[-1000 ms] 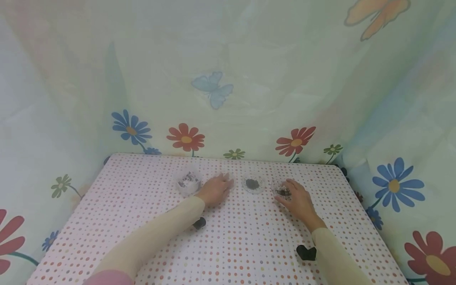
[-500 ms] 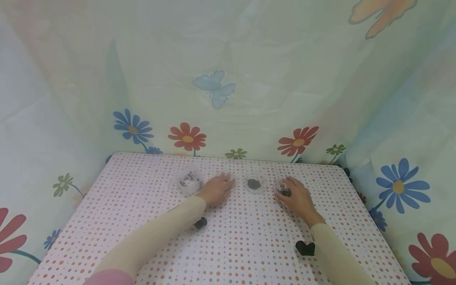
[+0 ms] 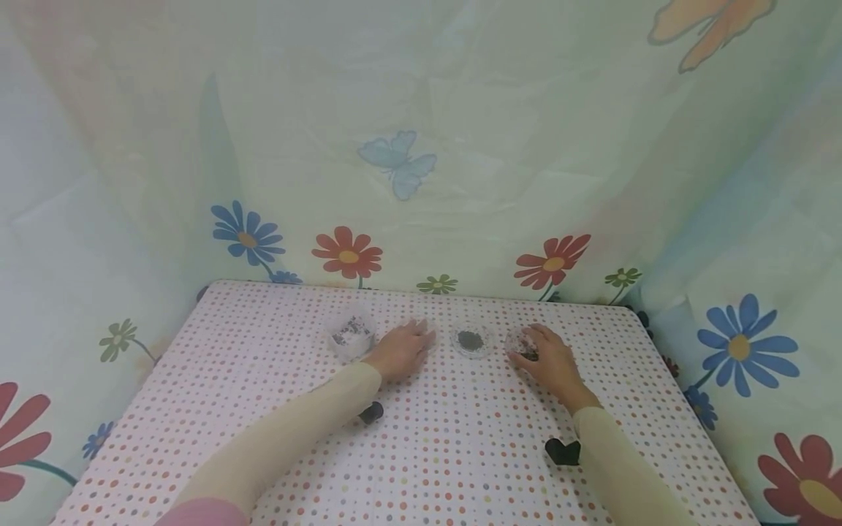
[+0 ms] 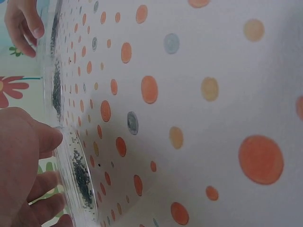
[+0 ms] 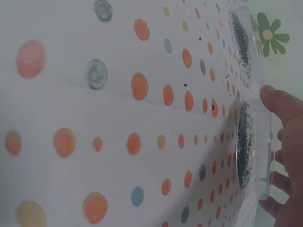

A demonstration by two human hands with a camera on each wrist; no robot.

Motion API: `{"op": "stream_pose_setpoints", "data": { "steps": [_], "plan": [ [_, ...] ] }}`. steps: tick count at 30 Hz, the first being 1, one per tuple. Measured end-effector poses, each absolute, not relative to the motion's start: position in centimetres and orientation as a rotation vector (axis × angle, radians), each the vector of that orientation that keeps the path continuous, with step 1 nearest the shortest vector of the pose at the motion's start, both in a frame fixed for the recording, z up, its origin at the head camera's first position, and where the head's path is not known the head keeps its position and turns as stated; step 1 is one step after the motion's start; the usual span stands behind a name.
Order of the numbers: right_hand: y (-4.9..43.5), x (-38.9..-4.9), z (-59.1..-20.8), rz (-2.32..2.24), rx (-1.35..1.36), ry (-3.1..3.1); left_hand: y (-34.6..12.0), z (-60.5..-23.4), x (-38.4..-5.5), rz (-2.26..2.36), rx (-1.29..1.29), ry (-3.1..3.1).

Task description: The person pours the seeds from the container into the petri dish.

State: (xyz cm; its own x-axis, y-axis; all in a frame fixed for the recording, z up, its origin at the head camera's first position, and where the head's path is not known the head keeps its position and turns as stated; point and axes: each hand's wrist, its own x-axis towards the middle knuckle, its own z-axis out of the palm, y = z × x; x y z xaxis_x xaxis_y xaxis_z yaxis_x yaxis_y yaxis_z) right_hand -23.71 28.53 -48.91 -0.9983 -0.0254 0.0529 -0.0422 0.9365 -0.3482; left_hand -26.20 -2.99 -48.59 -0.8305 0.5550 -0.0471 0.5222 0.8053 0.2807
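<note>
My left hand (image 3: 398, 353) grips a shallow clear round dish (image 4: 84, 182) by its side, thumb at the near rim and fingers at the far side. Dark fine grains lie across that dish's bottom; in the head view the hand hides most of it. To the right, my right hand (image 3: 554, 365) holds a similar dish (image 3: 522, 343), its thumb on the rim in the right wrist view and its fingers round the back. Dark grains cover this one's base (image 5: 244, 144) too. Between the hands stands a third clear dish (image 3: 471, 341) with a dark patch of grains.
A clear tub (image 3: 351, 336) with white and dark bits stands left of my left hand. Black objects show beside the left sleeve (image 3: 371, 413) and the right sleeve (image 3: 563, 452). The dotted table (image 3: 447, 453) meets a flowered curtain (image 3: 473, 183) behind. A few stray dark specks dot the tabletop.
The right hand's fingers and thumb have come slightly closer round their dish, and its grains look shifted. The left hand stays at its dish. The head view has drifted slightly.
</note>
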Motion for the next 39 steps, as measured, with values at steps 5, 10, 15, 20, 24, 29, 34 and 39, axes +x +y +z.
{"op": "stream_pose_setpoints", "data": {
  "steps": [5, 10, 15, 20, 24, 29, 34, 39],
  "plan": [
    [28.4, -23.8, -48.7, 0.566, 0.047, -3.061, -2.9, -48.9, -26.3, 0.374, 0.859, 2.867],
    [28.3, -23.9, -48.5, 0.588, 0.071, -3.064, -2.7, -48.9, -26.3, 0.375, 0.863, 2.872],
    [28.3, -24.1, -48.7, 0.581, 0.078, -3.073, -2.7, -48.7, -26.1, 0.389, 0.863, 2.864],
    [28.0, -24.2, -49.1, 0.545, 0.045, -3.092, -2.6, -48.7, -25.9, 0.389, 0.864, 2.87],
    [27.9, -24.2, -49.3, 0.525, 0.033, -3.088, -2.7, -48.6, -25.9, 0.399, 0.864, 2.869],
    [27.9, -24.2, -49.1, 0.52, 0.04, -3.094, -2.7, -48.4, -25.8, 0.376, 0.87, 2.875],
    [27.6, -24.2, -48.8, 0.524, 0.046, -3.082, -2.8, -48.0, -25.8, 0.356, 0.889, 2.881],
    [26.9, -23.9, -48.3, 0.525, 0.128, -3.032, -3.0, -47.9, -26.0, 0.281, 0.924, 2.903]
  ]
}}
